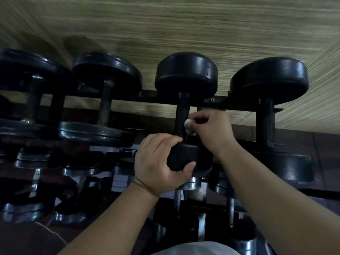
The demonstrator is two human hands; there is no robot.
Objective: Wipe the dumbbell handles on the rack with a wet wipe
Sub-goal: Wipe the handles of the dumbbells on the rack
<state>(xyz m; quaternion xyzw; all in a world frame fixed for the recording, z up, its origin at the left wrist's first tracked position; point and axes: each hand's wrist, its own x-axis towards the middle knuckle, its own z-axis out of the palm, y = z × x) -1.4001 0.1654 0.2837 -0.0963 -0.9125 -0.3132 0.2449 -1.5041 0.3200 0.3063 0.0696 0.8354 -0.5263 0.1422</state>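
our right hand (pixel 209 129) pinches the wet wipe (pixel 188 122) against the dumbbell handle (pixel 182 115); at that handle's near end our left hand (pixel 160 162) clasps the near head (pixel 185 155). lying on the rack (pixel 230 103), the dumbbell looks heavy and rigid, so we judge the head the place to steady it.

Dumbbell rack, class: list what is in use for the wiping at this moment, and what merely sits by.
In use: left hand gripping the near head of the dumbbell; right hand pinching the wet wipe against its handle.
Sitting by: right-end dumbbell; plate dumbbells at left; lower-tier dumbbells; wall.
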